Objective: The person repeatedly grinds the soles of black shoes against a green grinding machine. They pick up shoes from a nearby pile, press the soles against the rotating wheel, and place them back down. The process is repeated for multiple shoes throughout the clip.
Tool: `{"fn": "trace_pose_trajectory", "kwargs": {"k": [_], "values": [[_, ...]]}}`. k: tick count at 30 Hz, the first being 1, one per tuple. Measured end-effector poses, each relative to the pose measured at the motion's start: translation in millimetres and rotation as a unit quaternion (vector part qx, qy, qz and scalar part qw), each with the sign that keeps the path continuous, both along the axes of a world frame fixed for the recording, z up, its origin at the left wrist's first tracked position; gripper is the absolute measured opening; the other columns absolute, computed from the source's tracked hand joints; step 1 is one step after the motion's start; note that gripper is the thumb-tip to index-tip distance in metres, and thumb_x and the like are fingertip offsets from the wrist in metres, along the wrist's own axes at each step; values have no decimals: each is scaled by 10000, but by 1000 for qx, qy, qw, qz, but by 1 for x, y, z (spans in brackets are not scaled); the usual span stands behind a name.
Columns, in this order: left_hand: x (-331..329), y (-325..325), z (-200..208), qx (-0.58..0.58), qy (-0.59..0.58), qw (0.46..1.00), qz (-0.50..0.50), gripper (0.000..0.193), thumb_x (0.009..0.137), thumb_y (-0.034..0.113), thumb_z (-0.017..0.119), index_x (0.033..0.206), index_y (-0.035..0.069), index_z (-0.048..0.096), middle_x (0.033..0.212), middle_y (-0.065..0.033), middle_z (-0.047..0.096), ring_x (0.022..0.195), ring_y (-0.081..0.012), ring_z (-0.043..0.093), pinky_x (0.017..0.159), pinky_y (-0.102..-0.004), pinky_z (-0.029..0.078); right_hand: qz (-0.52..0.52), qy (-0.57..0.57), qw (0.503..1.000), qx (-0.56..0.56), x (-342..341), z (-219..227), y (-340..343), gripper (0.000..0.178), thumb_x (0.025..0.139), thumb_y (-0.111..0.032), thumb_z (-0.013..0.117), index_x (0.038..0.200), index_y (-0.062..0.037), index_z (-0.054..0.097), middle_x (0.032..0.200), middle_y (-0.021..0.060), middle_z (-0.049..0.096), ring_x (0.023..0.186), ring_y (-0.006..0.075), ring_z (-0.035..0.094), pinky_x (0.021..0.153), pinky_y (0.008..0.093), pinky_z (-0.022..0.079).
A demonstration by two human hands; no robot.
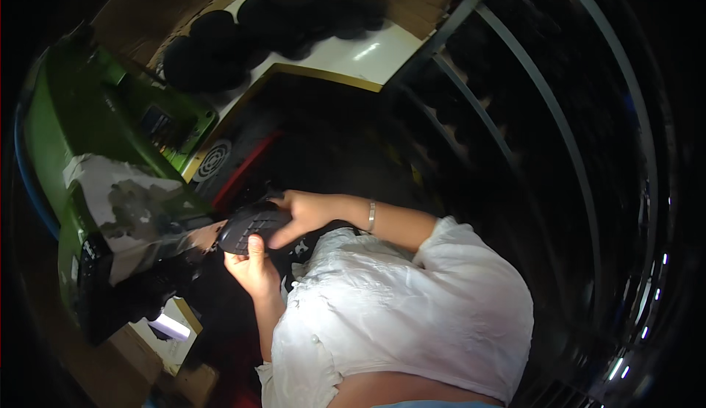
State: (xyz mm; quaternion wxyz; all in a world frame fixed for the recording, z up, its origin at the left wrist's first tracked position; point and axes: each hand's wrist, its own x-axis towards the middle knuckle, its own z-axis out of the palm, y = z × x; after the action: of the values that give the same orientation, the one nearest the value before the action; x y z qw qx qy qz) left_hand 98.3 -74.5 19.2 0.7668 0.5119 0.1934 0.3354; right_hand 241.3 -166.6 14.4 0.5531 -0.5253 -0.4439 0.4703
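Note:
A black rounded piece with a grooved, ribbed surface [254, 229], like a shoe sole, is held between both hands. My left hand [254, 270] grips its near edge from below, with the thumb pressed up against the surface. My right hand [303, 213] closes on its right side, and a silver band circles that wrist. The piece is tilted beside the front end of a green machine [88, 106], close to the machine's head. Whether it touches the machine, I cannot tell. The right fingertips are partly hidden behind the piece.
Several dark rounded pieces [276, 15] lie in a heap on a white tabletop [360, 55] at the back. A grey metal rack [529, 77] stands to the right. A torn light covering [132, 195] hangs over the machine's arm. A lit lamp [169, 327] glows below it.

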Motion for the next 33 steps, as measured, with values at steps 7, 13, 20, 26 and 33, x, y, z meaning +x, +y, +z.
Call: {"fn": "trace_pose_trajectory", "kwargs": {"k": [7,13,20,26,33], "values": [[-4,-3,0,31,3,994,104,273,830,120,640,1045,8,513,966,-67,597,869,-147,574,792,-278,457,-45,29,991,-125,58,7,-49,373,665,-142,764,944,50,609,807,68,636,744,110,582,653,253,466],[-41,22,-2,36,103,993,47,376,739,82,712,1063,-9,544,997,-66,603,871,-121,574,800,-252,447,-126,94,987,18,47,52,-20,230,639,37,732,847,23,634,803,45,639,720,84,588,662,218,480],[-95,48,-11,67,82,989,106,516,711,61,711,1172,-17,491,1089,-89,574,1000,-176,550,904,-296,409,-83,22,979,183,2,52,28,433,663,55,729,1057,25,553,956,74,625,864,119,606,760,263,516],[-100,55,-43,129,231,964,-38,358,736,91,716,1040,-17,561,904,-71,623,807,-146,592,726,-270,466,-59,-59,990,115,-13,56,42,596,670,30,736,1159,-23,400,962,66,615,902,127,593,802,265,497],[-20,-15,-24,256,229,905,-250,361,785,228,679,1064,13,599,913,-126,651,789,-189,631,696,-300,486,23,61,998,9,-6,57,36,581,665,-41,749,1190,-46,498,1055,48,605,960,142,584,849,284,465]]}}
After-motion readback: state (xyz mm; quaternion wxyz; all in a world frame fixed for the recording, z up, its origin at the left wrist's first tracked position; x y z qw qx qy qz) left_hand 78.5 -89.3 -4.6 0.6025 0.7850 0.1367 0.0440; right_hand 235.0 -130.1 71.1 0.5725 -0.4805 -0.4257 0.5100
